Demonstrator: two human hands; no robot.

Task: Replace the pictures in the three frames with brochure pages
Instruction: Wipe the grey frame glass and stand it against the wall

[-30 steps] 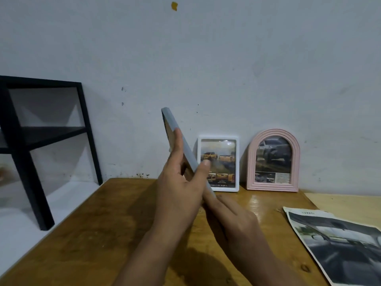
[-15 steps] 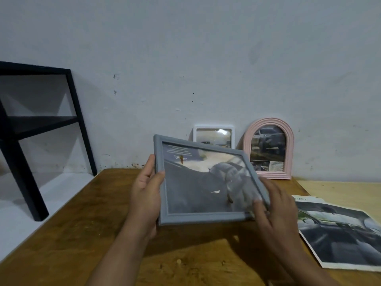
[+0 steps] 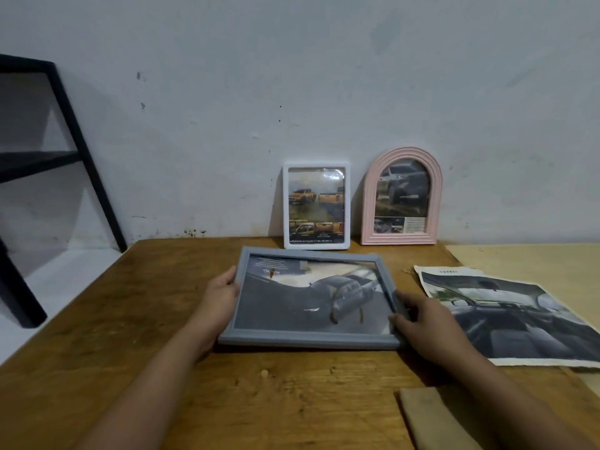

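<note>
A grey landscape frame with a car brochure page behind its glass lies face up, low over the wooden table. My left hand grips its left edge. My right hand grips its right edge, thumb on the front rim. Behind it, a white upright frame with a page of orange trucks leans on the wall. A pink arched frame with a dark car page stands to its right.
A loose brochure page showing a car interior lies on the table at the right, partly on a pale board. A tan cloth lies at the near right. A black metal shelf stands left of the table.
The grey frame went from edge-on and raised, to facing me, and now sits lower and flatter near the table. Both hands moved down and apart to its side edges.
</note>
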